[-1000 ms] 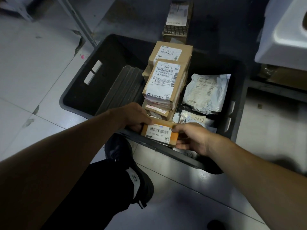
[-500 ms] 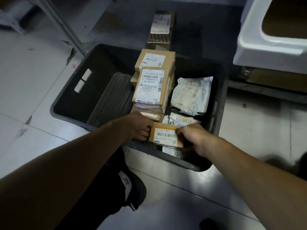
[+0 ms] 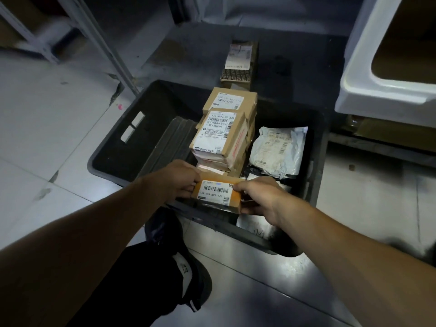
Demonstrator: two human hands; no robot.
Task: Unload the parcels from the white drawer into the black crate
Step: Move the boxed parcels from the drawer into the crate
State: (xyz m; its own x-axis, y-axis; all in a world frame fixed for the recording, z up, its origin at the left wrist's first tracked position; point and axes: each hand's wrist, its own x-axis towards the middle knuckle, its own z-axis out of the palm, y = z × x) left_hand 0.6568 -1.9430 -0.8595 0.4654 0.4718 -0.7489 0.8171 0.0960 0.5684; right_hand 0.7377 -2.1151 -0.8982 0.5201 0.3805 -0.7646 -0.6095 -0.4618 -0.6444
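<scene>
Left hand (image 3: pixel 178 179): arm extended forward from the lower left, fingers curled round the left end of a small cardboard parcel (image 3: pixel 218 194). Right hand (image 3: pixel 260 199): arm reaching in from the lower right, thumb on the parcel's top edge, fingers clamped round its right end. The parcel is held level between both hands, over the near rim of the black crate (image 3: pixel 111 147); it is brown, flat and oblong, its white barcode label facing up. Inside the crate, a stack of labelled cardboard boxes (image 3: pixel 224 138) stands along the middle, and a pale plastic mailer (image 3: pixel 279 149) lies against the right wall. The crate rests on the tiled floor. The white drawer (image 3: pixel 368 74) stands at the upper right, apart from the crate.
</scene>
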